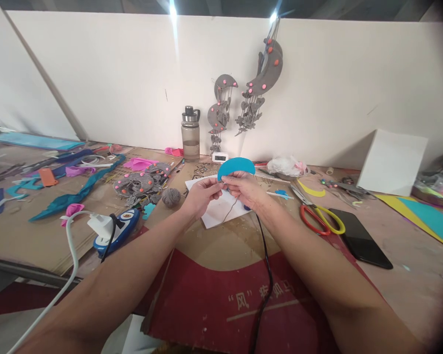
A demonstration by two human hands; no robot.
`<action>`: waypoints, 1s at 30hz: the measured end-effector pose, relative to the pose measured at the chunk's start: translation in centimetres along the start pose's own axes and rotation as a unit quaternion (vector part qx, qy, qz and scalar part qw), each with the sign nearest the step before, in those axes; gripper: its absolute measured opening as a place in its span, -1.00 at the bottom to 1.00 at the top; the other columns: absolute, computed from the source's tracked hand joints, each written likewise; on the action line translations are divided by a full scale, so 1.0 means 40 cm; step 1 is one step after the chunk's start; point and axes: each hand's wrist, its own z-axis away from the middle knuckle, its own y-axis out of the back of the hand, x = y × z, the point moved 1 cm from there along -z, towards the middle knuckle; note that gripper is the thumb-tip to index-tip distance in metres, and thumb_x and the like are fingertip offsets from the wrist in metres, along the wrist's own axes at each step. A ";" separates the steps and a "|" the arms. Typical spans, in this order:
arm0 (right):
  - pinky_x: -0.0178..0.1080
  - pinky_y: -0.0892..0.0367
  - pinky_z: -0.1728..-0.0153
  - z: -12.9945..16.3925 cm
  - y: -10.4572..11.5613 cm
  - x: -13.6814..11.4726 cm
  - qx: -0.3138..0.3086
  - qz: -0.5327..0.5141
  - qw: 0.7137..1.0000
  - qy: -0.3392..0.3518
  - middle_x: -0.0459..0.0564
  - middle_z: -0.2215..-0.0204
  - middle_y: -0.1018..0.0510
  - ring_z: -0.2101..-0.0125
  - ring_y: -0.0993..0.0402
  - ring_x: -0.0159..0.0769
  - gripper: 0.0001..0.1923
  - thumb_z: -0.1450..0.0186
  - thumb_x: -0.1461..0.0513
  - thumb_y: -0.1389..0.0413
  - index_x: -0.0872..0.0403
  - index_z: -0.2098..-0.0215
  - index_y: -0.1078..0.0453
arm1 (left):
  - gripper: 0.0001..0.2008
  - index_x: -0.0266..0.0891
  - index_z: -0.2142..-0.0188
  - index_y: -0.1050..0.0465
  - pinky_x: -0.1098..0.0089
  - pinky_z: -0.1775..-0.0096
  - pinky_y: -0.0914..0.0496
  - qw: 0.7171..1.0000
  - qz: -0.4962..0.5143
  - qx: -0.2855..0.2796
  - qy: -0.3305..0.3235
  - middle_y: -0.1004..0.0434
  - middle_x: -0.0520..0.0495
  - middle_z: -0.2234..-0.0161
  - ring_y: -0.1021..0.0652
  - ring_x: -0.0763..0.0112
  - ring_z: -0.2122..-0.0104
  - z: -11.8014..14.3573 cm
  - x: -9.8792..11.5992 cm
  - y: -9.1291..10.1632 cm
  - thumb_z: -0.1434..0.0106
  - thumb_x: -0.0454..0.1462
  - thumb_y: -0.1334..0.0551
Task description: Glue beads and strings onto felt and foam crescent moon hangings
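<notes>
— How are the hands set?

— Both forearms reach forward over the desk (409,275) and meet at the middle. The left hand (201,195) and the right hand (243,189) each pinch the lower edge of a blue half-round piece (236,167), held upright just above a white sheet (216,211). Both grips are narrow, closed on that piece. A thin cord (232,209) hangs from between the fingers.

— What lies around them?

— A grey ball of yarn (171,196) just left of the left hand, grey cut-outs with pink dots (140,184) beyond it. Scissors (319,216) and a black phone (360,238) to the right. A black cable (264,260) runs under the right wrist. A water bottle (190,133) stands behind.
</notes>
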 end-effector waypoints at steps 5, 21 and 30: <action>-0.37 0.18 0.63 0.007 -0.016 0.002 -0.004 0.009 1.000 0.017 -0.26 0.65 -0.25 0.66 0.06 -0.58 -0.61 0.01 0.04 -0.33 0.09 0.41 -0.31 | -0.74 -0.33 0.47 -0.50 0.48 0.47 -0.24 0.999 0.007 0.044 -0.008 -0.52 -0.05 0.46 -0.38 0.60 0.56 0.003 0.010 -0.002 0.03 -0.18 -0.45; -0.33 -0.13 0.50 0.012 -0.026 0.019 0.081 0.248 0.955 0.139 -0.11 0.44 -0.46 0.49 -0.22 -0.42 -0.81 -0.17 0.10 -0.10 0.05 0.44 -0.38 | -0.77 -0.36 0.45 -0.47 0.53 0.44 -0.32 0.992 0.090 0.085 0.020 -0.50 -0.01 0.47 -0.37 0.66 0.55 -0.021 0.006 0.030 0.04 -0.28 -0.45; -0.29 -0.12 0.40 0.021 -0.025 0.033 0.089 0.337 0.926 0.143 -0.14 0.50 -0.43 0.47 -0.25 -0.39 -0.82 -0.21 0.14 -0.08 0.05 0.48 -0.35 | -0.90 -0.37 0.42 -0.49 0.57 0.46 -0.33 0.989 0.112 0.088 0.028 -0.58 -0.11 0.36 -0.47 0.64 0.51 -0.018 0.013 0.031 -0.12 -0.33 -0.35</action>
